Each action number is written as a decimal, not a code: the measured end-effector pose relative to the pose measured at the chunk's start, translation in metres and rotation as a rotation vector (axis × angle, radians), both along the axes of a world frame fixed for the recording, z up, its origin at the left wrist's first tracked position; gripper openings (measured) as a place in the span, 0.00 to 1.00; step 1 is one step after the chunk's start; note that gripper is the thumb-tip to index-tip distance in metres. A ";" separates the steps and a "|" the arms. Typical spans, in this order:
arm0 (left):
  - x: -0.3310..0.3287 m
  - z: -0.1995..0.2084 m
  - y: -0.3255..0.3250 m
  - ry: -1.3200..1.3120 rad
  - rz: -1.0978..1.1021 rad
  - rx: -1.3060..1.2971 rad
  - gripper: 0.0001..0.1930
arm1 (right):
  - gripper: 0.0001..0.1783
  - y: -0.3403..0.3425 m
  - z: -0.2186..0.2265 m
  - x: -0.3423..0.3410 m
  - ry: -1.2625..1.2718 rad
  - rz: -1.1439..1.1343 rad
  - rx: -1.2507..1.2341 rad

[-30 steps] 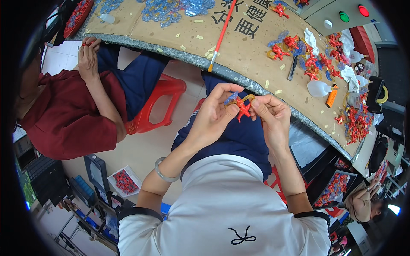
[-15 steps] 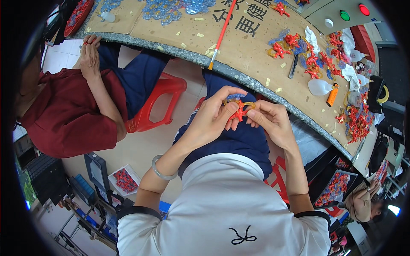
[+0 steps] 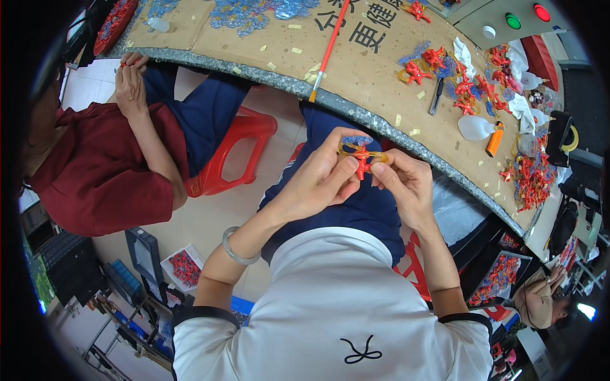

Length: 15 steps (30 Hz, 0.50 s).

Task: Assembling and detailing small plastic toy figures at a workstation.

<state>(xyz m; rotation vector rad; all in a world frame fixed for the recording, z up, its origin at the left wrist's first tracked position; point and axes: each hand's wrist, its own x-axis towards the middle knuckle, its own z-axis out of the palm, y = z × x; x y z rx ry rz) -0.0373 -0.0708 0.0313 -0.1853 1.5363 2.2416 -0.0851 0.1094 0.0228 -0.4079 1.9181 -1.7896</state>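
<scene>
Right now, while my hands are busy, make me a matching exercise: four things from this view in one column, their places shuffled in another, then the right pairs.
Things:
1. Red figure
2. Paintbrush
3. Bangle
4. Green button

Places:
A. On a pale panel
B. Around the left forearm
C. Held by left hand and right hand
D. Lying on the brown-topped table

Pairs: 1-C, 2-D, 3-B, 4-A

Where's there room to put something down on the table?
Mostly bare, with small scraps: the cardboard between the red-handled brush and the black cutter, and left of that brush, below the blue pieces. The right end is crowded with red pieces and bottles.
</scene>
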 end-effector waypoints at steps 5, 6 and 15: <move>0.003 0.006 0.008 0.084 0.051 -0.161 0.18 | 0.09 0.000 0.011 0.002 0.077 -0.039 0.018; 0.002 0.008 0.009 0.078 0.046 -0.154 0.18 | 0.09 0.000 0.012 0.002 0.090 -0.048 0.012; 0.000 0.016 0.014 0.107 0.060 -0.266 0.17 | 0.10 0.003 0.017 -0.002 0.063 -0.023 0.064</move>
